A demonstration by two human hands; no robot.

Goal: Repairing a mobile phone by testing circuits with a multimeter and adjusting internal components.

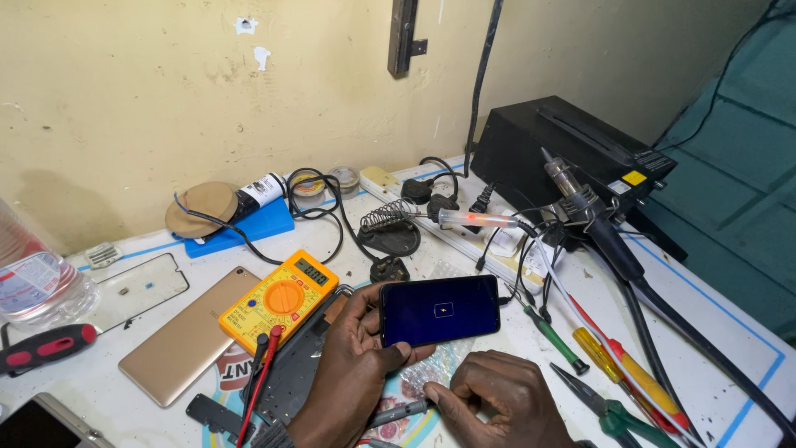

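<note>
black phone (440,310), screen lit, held level

White workbench (730,332): yellow multimeter (279,300), gold phone back (187,336), screwdrivers (554,336), pliers (609,411).

Place: a small phone-repair workshop, its white bench (730,332) pushed against a scuffed yellow wall (124,91).
Test gear: a yellow multimeter (279,300) with red and black probes (259,377).
Soldering kit: an iron on a coil stand (391,228) and a hot-air wand (593,220) beside its black station (572,141).
Hand tools: screwdrivers (554,336) and green-handled pliers (618,415).
Work in progress: a gold phone back (189,336), a loose screen glass (137,294) and a lit phone (439,310).
</note>
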